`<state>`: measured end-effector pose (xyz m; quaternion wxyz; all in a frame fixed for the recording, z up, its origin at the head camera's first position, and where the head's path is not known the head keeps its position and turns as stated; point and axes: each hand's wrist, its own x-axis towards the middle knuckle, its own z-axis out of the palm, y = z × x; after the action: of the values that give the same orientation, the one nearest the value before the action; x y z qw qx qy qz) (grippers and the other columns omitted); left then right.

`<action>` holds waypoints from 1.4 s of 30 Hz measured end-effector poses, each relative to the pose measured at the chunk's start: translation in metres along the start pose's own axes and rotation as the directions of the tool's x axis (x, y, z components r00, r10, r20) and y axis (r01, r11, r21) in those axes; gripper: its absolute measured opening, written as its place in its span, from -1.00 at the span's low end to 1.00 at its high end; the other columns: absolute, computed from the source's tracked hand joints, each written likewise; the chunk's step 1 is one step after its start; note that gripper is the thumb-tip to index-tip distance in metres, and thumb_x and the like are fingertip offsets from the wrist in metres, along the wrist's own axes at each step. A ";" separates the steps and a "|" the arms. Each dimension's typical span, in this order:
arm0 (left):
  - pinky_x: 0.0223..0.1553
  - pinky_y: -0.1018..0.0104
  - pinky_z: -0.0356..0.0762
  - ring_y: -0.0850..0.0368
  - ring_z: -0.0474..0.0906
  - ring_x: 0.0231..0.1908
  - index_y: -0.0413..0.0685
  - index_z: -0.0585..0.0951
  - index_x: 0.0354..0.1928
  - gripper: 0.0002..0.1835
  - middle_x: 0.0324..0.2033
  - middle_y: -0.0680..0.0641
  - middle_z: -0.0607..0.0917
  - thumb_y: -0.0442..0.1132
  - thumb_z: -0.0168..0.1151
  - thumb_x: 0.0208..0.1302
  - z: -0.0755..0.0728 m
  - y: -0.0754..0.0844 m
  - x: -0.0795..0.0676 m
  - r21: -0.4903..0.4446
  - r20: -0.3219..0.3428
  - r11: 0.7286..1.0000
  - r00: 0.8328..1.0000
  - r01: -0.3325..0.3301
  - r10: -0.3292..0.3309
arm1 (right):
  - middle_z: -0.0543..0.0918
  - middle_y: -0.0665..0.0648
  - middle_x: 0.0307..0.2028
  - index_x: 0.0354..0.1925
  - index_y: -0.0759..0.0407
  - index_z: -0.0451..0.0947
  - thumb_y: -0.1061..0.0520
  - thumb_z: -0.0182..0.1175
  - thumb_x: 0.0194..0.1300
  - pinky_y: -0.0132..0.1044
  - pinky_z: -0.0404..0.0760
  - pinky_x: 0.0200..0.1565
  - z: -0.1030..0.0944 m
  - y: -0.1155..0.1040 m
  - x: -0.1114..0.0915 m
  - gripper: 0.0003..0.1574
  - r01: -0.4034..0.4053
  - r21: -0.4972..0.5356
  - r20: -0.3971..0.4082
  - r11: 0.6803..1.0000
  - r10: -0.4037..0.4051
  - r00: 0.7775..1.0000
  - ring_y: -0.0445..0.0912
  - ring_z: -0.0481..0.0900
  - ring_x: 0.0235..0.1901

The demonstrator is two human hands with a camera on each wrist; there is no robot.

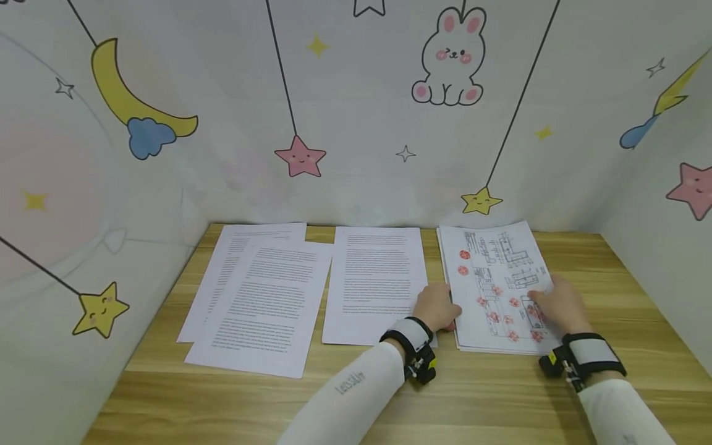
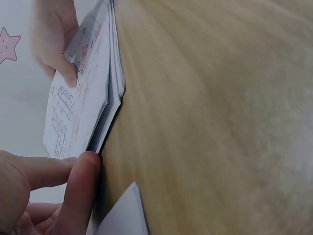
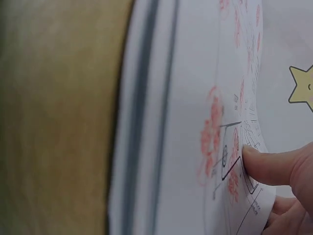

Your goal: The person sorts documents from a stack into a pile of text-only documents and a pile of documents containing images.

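A pale cartoon-printed backdrop (image 1: pixel 356 130) rises behind and beside the wood-grained worktop (image 1: pixel 456 402), over which two white sleeves (image 1: pixel 345 398) reach from the near edge. Toward the worktop's left side lie two overlapping text pages (image 1: pixel 256 309), the nearer one partly covering the other. A stack of drawings (image 1: pixel 497 284) sits right of centre near the back, its lower sheets showing past the top one at the left and near edges; the left wrist view shows a gap between its layers. A single text page (image 1: pixel 375 278) lies between, close to both. The left hand (image 1: pixel 436 307) has its thumb and forefinger closed together, pinching the stack's left edge beside that page. The right hand (image 1: pixel 563 306) grips the opposite edge, thumb pressed on top and fingers curled around the side. Each wrist wears a black-and-grey band (image 1: pixel 595 353). Smallest are the round red marks (image 1: pixel 463 271) scattered across the top drawing.
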<state>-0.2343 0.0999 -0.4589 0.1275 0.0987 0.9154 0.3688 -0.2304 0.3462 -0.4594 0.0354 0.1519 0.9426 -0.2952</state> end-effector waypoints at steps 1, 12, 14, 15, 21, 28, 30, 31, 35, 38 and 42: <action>-0.81 0.48 0.28 0.27 0.42 -0.92 -0.22 0.64 -0.31 -0.83 -0.92 0.03 0.51 -0.25 0.23 0.13 0.001 0.001 -0.001 0.027 -0.005 1.000 1.000 0.001 -0.001 | 0.38 0.60 0.04 0.33 0.51 -0.01 0.13 0.10 0.28 0.13 0.48 -0.23 0.000 -0.001 0.000 -0.16 0.005 -0.022 0.002 1.000 -0.005 1.000 0.30 0.45 -0.15; -0.80 0.44 0.25 0.26 0.36 -0.90 -0.11 0.53 -0.64 -0.67 -0.90 0.05 0.47 -0.13 0.10 0.25 -0.009 0.002 -0.007 0.117 -0.008 0.991 0.998 -0.057 0.058 | 0.45 0.57 -0.10 0.07 0.48 0.45 0.09 0.10 0.25 -0.13 0.32 -0.46 -0.003 -0.011 -0.007 -0.45 0.080 -0.282 -0.002 0.956 -0.085 0.996 0.27 0.40 -0.27; -0.76 0.44 0.25 0.26 0.36 -0.87 -0.12 0.58 -0.56 -0.68 -0.88 0.07 0.46 -0.10 0.07 0.26 -0.016 0.001 -0.009 0.133 0.000 0.988 0.996 -0.084 0.084 | 0.45 0.60 -0.07 0.09 0.49 0.43 0.07 0.09 0.26 -0.13 0.34 -0.48 -0.002 -0.013 -0.009 -0.43 0.079 -0.286 -0.020 0.955 -0.089 0.996 0.27 0.40 -0.28; -0.74 0.44 0.25 0.26 0.36 -0.85 -0.12 0.61 -0.46 -0.70 -0.87 0.07 0.46 -0.08 0.07 0.26 -0.021 0.000 -0.009 0.133 0.003 0.987 0.996 -0.090 0.090 | 0.43 0.62 -0.04 0.11 0.49 0.41 0.04 0.08 0.27 -0.09 0.37 -0.47 -0.001 -0.014 -0.010 -0.39 0.078 -0.288 -0.027 0.954 -0.090 0.996 0.29 0.40 -0.26; -0.70 0.42 0.33 0.31 0.49 -0.76 -0.03 0.59 0.09 -0.57 -0.64 0.07 0.69 0.01 0.07 0.26 -0.061 -0.008 -0.011 0.088 -0.018 0.993 0.996 -0.083 0.085 | 0.34 0.69 0.08 0.23 0.49 0.26 -0.14 0.03 0.30 0.24 0.46 -0.29 0.003 -0.036 -0.017 -0.19 0.126 -0.287 -0.058 0.950 -0.148 0.987 0.42 0.37 -0.10; -0.42 0.31 0.53 0.14 0.65 -0.30 -0.03 0.61 0.06 -0.57 -0.16 -0.06 0.75 0.02 0.04 0.28 -0.108 -0.035 -0.017 0.133 -0.103 0.987 0.989 -0.093 0.107 | 0.32 0.69 0.12 0.27 0.47 0.21 -0.12 0.07 0.29 0.30 0.46 -0.22 0.014 -0.072 -0.026 -0.17 0.229 -0.243 -0.060 0.943 -0.250 0.966 0.48 0.40 -0.05; -0.29 0.21 0.55 0.07 0.63 -0.19 -0.02 0.60 0.08 -0.57 -0.12 -0.07 0.73 0.03 0.05 0.28 -0.124 -0.046 -0.020 0.147 -0.125 0.987 0.988 -0.068 0.087 | 0.29 0.68 0.14 0.28 0.45 0.19 -0.12 0.09 0.27 0.38 0.41 -0.13 0.020 -0.079 -0.028 -0.15 0.262 -0.234 -0.068 0.936 -0.284 0.956 0.52 0.34 0.02; -0.26 0.18 0.55 0.05 0.63 -0.19 -0.01 0.60 0.08 -0.56 -0.11 -0.08 0.72 0.04 0.05 0.28 -0.132 -0.052 -0.021 0.148 -0.139 0.987 0.987 -0.054 0.075 | 0.29 0.68 0.14 0.28 0.45 0.19 -0.12 0.11 0.26 0.39 0.40 -0.12 0.023 -0.083 -0.030 -0.14 0.285 -0.234 -0.078 0.930 -0.310 0.948 0.52 0.33 0.04; -0.19 0.11 0.55 0.00 0.60 -0.14 -0.04 0.56 0.12 -0.53 -0.08 -0.12 0.69 0.05 0.04 0.28 -0.167 -0.079 -0.029 0.132 -0.193 0.991 0.981 0.012 0.014 | 0.30 0.65 0.17 0.30 0.42 0.19 -0.11 0.17 0.21 0.43 0.35 -0.04 0.035 -0.102 -0.037 -0.11 0.368 -0.231 -0.117 0.901 -0.402 0.908 0.52 0.26 0.13; -0.16 0.07 0.57 -0.04 0.60 -0.11 -0.10 0.52 0.15 -0.51 -0.05 -0.17 0.67 0.03 0.03 0.31 -0.193 -0.100 -0.037 0.114 -0.218 0.992 0.976 0.053 -0.027 | 0.32 0.61 0.19 0.31 0.40 0.18 -0.09 0.21 0.19 0.41 0.35 -0.01 0.046 -0.117 -0.043 -0.10 0.431 -0.220 -0.133 0.875 -0.465 0.876 0.49 0.27 0.15; -0.12 0.00 0.56 -0.12 0.59 -0.07 -0.18 0.49 0.17 -0.49 -0.02 -0.26 0.65 0.01 0.02 0.32 -0.223 -0.128 -0.053 0.103 -0.239 0.991 0.969 0.088 -0.062 | 0.32 0.57 0.21 0.33 0.34 0.16 -0.12 0.22 0.17 0.40 0.36 -0.02 0.061 -0.140 -0.055 -0.06 0.498 -0.192 -0.124 0.846 -0.524 0.843 0.46 0.28 0.16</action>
<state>-0.2634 -0.1497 -0.3850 0.0261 0.0266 0.9465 0.3204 -0.2227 0.1881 -0.4245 -0.1144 -0.0837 0.9680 -0.2069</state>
